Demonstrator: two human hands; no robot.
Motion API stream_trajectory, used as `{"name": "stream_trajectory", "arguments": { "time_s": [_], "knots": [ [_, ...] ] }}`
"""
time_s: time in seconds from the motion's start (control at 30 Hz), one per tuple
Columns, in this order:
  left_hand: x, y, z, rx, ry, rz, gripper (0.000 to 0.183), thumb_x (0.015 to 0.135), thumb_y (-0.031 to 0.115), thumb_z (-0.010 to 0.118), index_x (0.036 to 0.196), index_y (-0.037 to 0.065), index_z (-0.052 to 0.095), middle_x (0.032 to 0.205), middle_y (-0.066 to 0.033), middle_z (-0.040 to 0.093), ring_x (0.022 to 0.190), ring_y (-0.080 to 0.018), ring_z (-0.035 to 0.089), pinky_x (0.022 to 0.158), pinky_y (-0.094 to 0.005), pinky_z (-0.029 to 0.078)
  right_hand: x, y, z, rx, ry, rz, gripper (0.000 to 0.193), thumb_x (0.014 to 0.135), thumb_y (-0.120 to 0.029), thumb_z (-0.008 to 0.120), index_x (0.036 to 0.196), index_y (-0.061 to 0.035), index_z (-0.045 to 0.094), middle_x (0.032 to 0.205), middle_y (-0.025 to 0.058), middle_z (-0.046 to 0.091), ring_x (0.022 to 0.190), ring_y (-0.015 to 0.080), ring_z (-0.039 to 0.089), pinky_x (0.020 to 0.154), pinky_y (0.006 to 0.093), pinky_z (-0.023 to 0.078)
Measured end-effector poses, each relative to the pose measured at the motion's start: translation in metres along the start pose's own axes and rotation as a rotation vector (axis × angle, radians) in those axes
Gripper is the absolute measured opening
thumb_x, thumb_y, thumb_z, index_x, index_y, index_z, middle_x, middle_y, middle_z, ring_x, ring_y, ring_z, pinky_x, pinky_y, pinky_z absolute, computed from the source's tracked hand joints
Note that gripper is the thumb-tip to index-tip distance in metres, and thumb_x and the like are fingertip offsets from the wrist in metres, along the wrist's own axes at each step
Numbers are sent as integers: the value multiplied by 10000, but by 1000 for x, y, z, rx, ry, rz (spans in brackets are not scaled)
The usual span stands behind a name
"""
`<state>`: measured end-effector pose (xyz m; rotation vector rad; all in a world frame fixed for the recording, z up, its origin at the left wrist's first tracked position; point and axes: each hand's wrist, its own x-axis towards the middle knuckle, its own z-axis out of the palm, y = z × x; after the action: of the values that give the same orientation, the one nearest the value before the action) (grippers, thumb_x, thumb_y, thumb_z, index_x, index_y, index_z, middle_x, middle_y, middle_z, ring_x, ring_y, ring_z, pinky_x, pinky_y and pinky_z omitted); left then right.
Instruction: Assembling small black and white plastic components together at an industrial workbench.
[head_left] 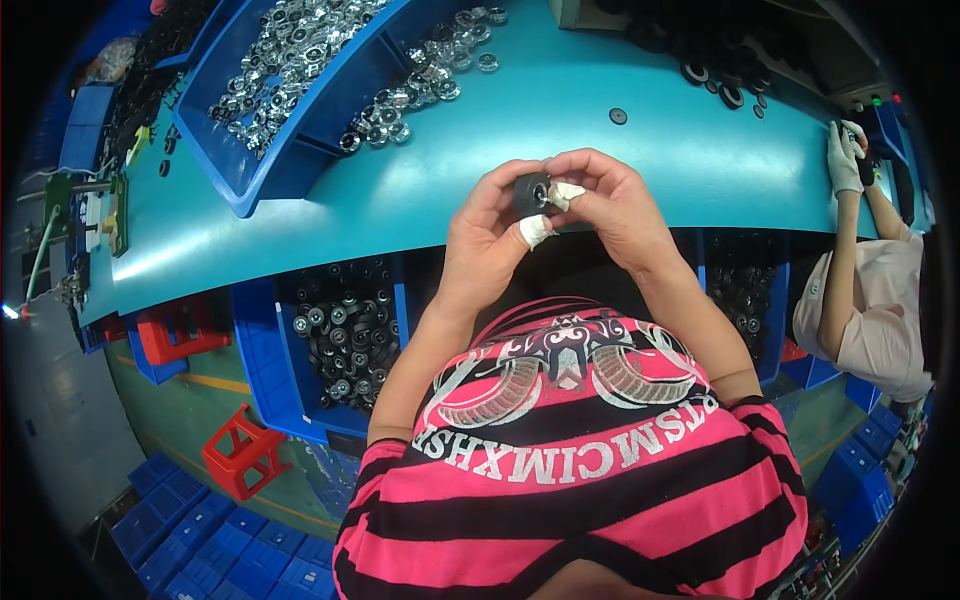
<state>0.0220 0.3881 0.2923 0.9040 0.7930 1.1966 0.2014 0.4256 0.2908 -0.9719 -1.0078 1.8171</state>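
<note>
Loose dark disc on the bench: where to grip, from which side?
I'd pinch the dark disc by opposite edges of its outer rim, coming down from above. It lies flat on the turquoise bench, so its underside is blocked, and it sits apart from other parts, leaving the rim approachable all round. Its thickness is too small to judge, so fingertips look safer than a full grasp.

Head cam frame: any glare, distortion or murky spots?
Head view: whitish glare on the teal table, notably toward its left end; head view: fisheye bends the table's front edge, corners go black; head view: black parts at upper right blend together in shadow; head view: black wheel between left hand and right hand reads fairly clearly.
</note>
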Motion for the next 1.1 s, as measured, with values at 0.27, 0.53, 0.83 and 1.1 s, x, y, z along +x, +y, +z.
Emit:
{"name": "stream_trajectory", "arguments": {
  "time_s": [0.27, 0.53, 0.83, 1.1],
  "knots": [
    [10, -17, 5, 72, -20, 188, 537, 874, -5, 716, 1363, 40, 498, 1366, -144, 592, 1263, -225, 551, 1127, -394, 413, 1, -8, -2, 193, -28, 61, 226, 933, -12, 608, 1157, 0, 593, 1087, 90, 672, 935, 153, 669, 801, 291, 590],
    [22, -16, 16, 733, 154, 319, 471, 767, 60, 814, 1203, 47, 636, 1107, -106, 655, 1062, -247, 631, 922, -360, 501, 2, -4, -23, 59, 1, 94, 217, 976, -59, 567, 1174, 16, 616, 1082, 91, 676, 935, 144, 667, 824, 289, 572],
    [16, -6, 4, 999, 173, 463, 453, 686, 30, 798, 1120, 54, 672, 942, -88, 620, 878, -269, 615, 750, -372, 505, 0, 5, -7, -42, -25, 55, 307, 955, -82, 592, 1232, 45, 626, 1055, 94, 694, 943, 124, 660, 818, 261, 542],
    [4, -5, -12, 1060, 166, 443, 452, 669, 67, 841, 1092, 39, 683, 928, -89, 634, 839, -242, 640, 728, -343, 517, 2, 14, 11, -102, 0, 48, 296, 911, -49, 640, 1187, 59, 645, 1021, 82, 701, 900, 109, 662, 812, 258, 537]
  ]
}}
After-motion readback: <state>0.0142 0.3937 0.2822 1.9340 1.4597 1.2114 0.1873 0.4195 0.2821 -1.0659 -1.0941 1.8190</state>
